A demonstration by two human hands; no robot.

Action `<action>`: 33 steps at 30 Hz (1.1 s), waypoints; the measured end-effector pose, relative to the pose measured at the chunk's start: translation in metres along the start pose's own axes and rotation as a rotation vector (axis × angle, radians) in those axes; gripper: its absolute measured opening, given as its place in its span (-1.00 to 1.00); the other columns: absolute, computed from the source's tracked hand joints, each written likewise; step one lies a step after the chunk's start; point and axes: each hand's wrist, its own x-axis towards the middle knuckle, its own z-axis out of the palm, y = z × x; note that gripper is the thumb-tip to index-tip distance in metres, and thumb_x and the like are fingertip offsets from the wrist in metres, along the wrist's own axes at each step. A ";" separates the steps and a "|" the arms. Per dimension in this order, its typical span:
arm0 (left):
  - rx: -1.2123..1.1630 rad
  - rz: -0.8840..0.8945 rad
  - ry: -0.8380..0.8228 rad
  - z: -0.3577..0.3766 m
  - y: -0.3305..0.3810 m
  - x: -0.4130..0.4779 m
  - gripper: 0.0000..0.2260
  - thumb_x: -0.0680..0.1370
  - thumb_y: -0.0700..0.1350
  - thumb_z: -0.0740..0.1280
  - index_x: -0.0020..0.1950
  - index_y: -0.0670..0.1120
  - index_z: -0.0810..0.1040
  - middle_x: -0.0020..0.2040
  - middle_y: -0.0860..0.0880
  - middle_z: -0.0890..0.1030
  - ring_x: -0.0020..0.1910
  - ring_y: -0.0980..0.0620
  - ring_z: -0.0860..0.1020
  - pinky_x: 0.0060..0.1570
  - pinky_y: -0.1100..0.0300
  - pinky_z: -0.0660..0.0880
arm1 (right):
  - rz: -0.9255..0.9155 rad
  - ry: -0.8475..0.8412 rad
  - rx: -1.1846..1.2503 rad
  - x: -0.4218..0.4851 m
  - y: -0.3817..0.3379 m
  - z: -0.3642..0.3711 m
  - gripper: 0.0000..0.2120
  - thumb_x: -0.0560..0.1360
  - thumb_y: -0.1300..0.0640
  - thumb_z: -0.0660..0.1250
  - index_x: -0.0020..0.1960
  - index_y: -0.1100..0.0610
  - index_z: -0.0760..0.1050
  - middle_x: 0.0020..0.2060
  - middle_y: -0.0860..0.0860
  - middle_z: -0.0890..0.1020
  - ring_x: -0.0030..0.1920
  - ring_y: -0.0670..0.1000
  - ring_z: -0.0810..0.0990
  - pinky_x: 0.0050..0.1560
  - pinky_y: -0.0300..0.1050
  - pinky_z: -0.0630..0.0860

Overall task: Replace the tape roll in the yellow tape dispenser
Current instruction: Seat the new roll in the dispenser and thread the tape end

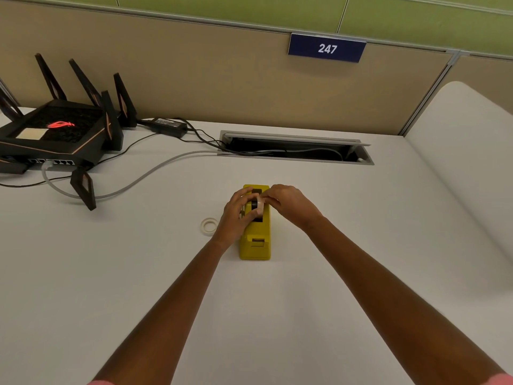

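The yellow tape dispenser (256, 245) stands on the white desk (138, 273), its long side pointing away from me. A tape roll on a black hub (257, 205) sits over the dispenser's open slot. My left hand (235, 215) curls round the roll and hub from the left. From the right, my right hand (288, 204) pinches the roll's pale top edge. A thin, pale tape ring (209, 226) lies flat on the desk just left of my left hand.
A black router with several antennas (52, 132) sits at the back left, with cables (133, 182) trailing across the desk to an open cable slot (294, 148). A beige partition with a "247" sign (327, 48) stands behind. A white curved panel (466, 162) rises on the right.
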 end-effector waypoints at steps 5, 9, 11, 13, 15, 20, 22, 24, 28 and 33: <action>-0.002 0.002 -0.010 0.001 0.002 -0.001 -0.64 0.50 -0.14 0.28 0.28 -0.12 0.38 0.41 -0.11 0.29 0.38 -0.10 0.26 0.31 -0.03 0.29 | 0.011 -0.006 -0.021 0.002 0.000 -0.002 -0.72 0.58 0.16 0.11 0.20 0.22 0.48 0.16 0.18 0.59 0.14 0.14 0.53 0.14 -0.09 0.42; -0.007 0.004 -0.011 0.000 0.002 -0.002 -0.65 0.50 -0.16 0.28 0.29 -0.13 0.38 0.41 -0.12 0.29 0.38 -0.10 0.26 0.33 -0.06 0.29 | 0.014 -0.031 -0.040 0.006 -0.002 -0.005 -0.72 0.58 0.15 0.11 0.19 0.23 0.48 0.13 0.19 0.60 0.11 0.14 0.54 0.11 -0.07 0.44; -0.009 0.005 -0.011 0.001 0.002 -0.002 -0.64 0.50 -0.16 0.28 0.29 -0.12 0.38 0.41 -0.12 0.29 0.38 -0.09 0.26 0.32 -0.03 0.29 | 0.019 -0.028 -0.037 0.008 -0.002 -0.005 -0.72 0.58 0.15 0.12 0.18 0.23 0.49 0.12 0.19 0.61 0.10 0.14 0.55 0.10 -0.08 0.45; -0.004 0.006 -0.009 0.001 0.002 -0.002 -0.65 0.50 -0.15 0.28 0.28 -0.12 0.37 0.41 -0.12 0.29 0.38 -0.09 0.27 0.31 -0.02 0.29 | 0.024 -0.032 -0.032 0.008 -0.002 -0.006 -0.72 0.58 0.14 0.12 0.17 0.23 0.49 0.12 0.19 0.61 0.09 0.14 0.55 0.10 -0.07 0.46; -0.002 0.007 -0.005 0.001 0.002 -0.001 -0.65 0.50 -0.15 0.28 0.28 -0.11 0.37 0.41 -0.12 0.29 0.38 -0.09 0.26 0.31 -0.01 0.28 | 0.026 -0.046 -0.023 0.008 -0.002 -0.007 -0.72 0.58 0.14 0.12 0.18 0.23 0.49 0.12 0.19 0.60 0.10 0.15 0.54 0.11 -0.06 0.45; -0.010 0.008 -0.001 0.000 0.001 -0.002 -0.65 0.50 -0.15 0.28 0.28 -0.11 0.38 0.41 -0.12 0.29 0.38 -0.09 0.26 0.31 -0.03 0.29 | 0.023 -0.045 -0.005 0.006 -0.002 -0.007 -0.72 0.57 0.13 0.14 0.17 0.23 0.51 0.12 0.19 0.61 0.11 0.15 0.55 0.11 -0.06 0.44; -0.012 0.008 -0.005 0.001 0.002 -0.002 -0.65 0.50 -0.15 0.28 0.28 -0.11 0.38 0.41 -0.11 0.29 0.38 -0.09 0.26 0.32 -0.05 0.30 | 0.026 -0.025 -0.013 0.005 -0.002 -0.006 -0.72 0.58 0.13 0.13 0.17 0.23 0.51 0.12 0.19 0.61 0.10 0.15 0.55 0.10 -0.07 0.44; -0.014 0.009 -0.007 0.001 0.002 -0.002 -0.64 0.50 -0.15 0.28 0.29 -0.12 0.37 0.41 -0.12 0.29 0.38 -0.10 0.26 0.32 -0.07 0.31 | 0.025 0.003 -0.014 0.004 -0.002 -0.005 -0.72 0.57 0.14 0.14 0.16 0.23 0.51 0.10 0.20 0.62 0.08 0.15 0.55 0.08 -0.07 0.45; -0.018 0.006 -0.002 0.000 0.001 -0.002 -0.64 0.50 -0.15 0.28 0.29 -0.12 0.38 0.41 -0.13 0.29 0.38 -0.10 0.26 0.34 -0.11 0.31 | 0.014 0.036 -0.027 0.005 -0.003 -0.002 -0.73 0.58 0.13 0.13 0.13 0.24 0.52 0.08 0.19 0.63 0.05 0.14 0.56 0.06 -0.07 0.45; -0.013 0.011 -0.004 0.000 0.001 -0.001 -0.64 0.50 -0.15 0.28 0.29 -0.12 0.37 0.41 -0.13 0.29 0.38 -0.10 0.26 0.35 -0.08 0.30 | 0.000 0.066 -0.039 0.006 -0.003 0.000 -0.71 0.58 0.11 0.12 0.10 0.25 0.52 0.03 0.20 0.64 0.00 0.14 0.57 0.02 -0.07 0.46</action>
